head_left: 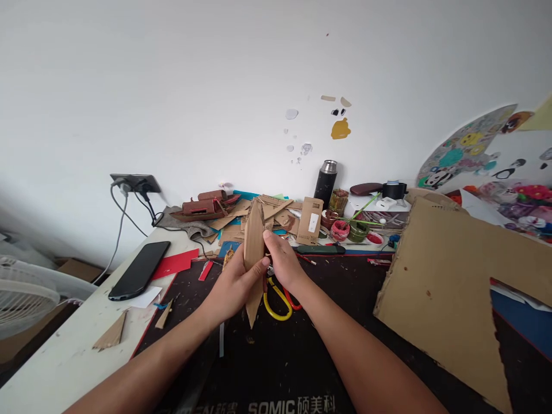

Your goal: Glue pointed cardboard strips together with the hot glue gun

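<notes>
A long cardboard piece [253, 241], pointed at both ends like a boat hull, stands upright above the dark cutting mat [302, 356]. My left hand [233, 284] is wrapped round its lower half from the left. On its right side my right hand [280, 259] pinches its edge with the fingers closed. Scissors with yellow and red handles [278, 299] hang just under my right hand; whether that hand also holds them I cannot tell.
A large cardboard sheet [448, 287] lies at the right. Behind are cardboard scraps [276, 213], a brown model boat [202, 208], a black flask [325, 183] and paint pots [349, 230]. A black phone [140, 269] and red card [176, 263] lie left, near a white fan [21, 296].
</notes>
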Action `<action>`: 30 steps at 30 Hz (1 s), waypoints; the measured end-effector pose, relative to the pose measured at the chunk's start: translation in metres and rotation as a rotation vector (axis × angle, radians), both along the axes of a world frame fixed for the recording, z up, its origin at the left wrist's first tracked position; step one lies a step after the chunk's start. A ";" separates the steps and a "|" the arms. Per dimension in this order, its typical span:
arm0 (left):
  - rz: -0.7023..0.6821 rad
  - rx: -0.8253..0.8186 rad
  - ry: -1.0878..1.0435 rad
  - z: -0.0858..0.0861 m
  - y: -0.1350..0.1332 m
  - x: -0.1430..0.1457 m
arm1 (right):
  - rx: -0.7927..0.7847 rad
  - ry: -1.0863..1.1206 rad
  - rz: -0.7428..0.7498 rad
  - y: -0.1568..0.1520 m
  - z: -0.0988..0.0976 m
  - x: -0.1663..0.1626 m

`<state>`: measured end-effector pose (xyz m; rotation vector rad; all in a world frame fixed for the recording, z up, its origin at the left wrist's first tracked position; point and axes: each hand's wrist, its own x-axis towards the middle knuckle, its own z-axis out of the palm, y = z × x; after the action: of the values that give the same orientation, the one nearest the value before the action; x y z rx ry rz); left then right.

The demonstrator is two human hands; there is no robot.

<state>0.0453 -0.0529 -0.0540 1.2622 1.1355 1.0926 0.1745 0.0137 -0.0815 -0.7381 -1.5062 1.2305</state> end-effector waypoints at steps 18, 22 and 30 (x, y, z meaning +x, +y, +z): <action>-0.004 -0.019 -0.048 -0.003 0.001 -0.001 | -0.134 0.130 0.062 -0.001 -0.006 -0.003; 0.012 -0.030 -0.061 -0.005 0.003 -0.002 | -0.083 0.102 0.053 -0.002 -0.006 -0.004; 0.029 -0.036 -0.068 -0.003 0.003 -0.003 | -0.108 0.056 0.066 -0.003 -0.004 -0.004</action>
<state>0.0422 -0.0497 -0.0567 1.1753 1.1201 1.1243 0.1708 0.0106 -0.0852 -0.7233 -1.4365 1.3797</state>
